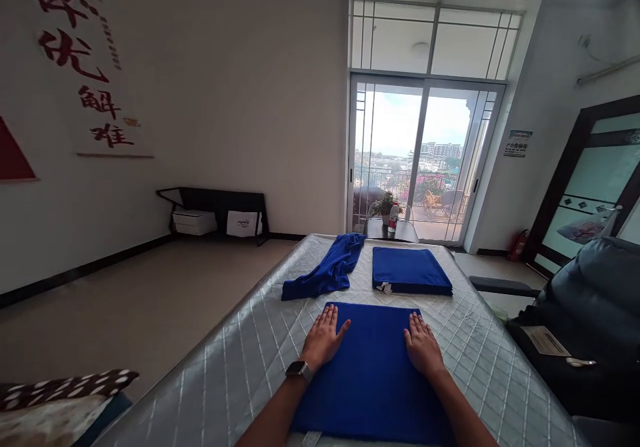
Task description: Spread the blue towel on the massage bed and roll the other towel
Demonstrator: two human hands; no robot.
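Note:
Flat on the quilted silver-grey bed surface (pixel 240 360) lies a folded blue cloth (pixel 373 373), with a small white tag at its near edge. My left hand (pixel 324 339) rests on its left edge, fingers stretched forward and thumb apart; a dark-faced watch (pixel 297 369) is on that wrist. On the right edge of the cloth, my right hand (pixel 421 342) lies flat with fingers extended. Beyond them sits a neat stack of folded blue cloths (pixel 411 270), white tags showing at its near left corner. A crumpled blue cloth (pixel 327 270) lies to the left of that stack.
At the right is a black leather chair (pixel 575 320) with a card (pixel 546 341) on it. A small table behind the bed holds a plant (pixel 386 205) and a bottle (pixel 393 218). A low black rack (pixel 220 200) stands by the wall. Patterned fabric (pixel 65 393) shows lower left.

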